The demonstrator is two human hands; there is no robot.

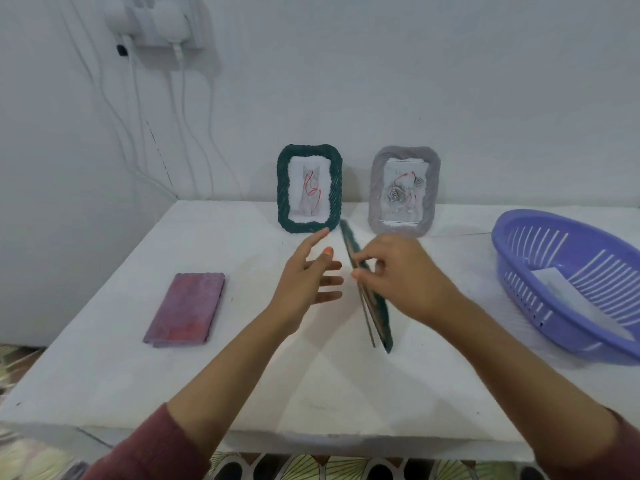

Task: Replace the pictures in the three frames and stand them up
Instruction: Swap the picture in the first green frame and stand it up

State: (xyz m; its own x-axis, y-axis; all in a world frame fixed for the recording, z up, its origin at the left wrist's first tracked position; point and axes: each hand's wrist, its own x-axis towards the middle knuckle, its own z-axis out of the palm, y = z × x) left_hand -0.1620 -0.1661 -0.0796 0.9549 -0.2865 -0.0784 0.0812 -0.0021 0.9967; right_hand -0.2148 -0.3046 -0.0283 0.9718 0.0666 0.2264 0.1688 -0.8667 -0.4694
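Note:
Two frames stand upright against the wall at the back of the white table (242, 382): a dark green frame (309, 188) with a red-line drawing, and a grey frame (404, 190) with a rose picture. A third dark green frame (372, 313) is seen edge-on in the middle of the table, tilted, its lower corner near the table top. My right hand (398, 275) pinches its upper edge from the right. My left hand (311, 275) hovers just left of it, fingers spread, holding nothing.
A folded pink-purple cloth (187, 304) lies on the left of the table. A purple plastic basket (571, 282) with a sheet of paper inside sits at the right edge. White cables hang down the wall at the back left.

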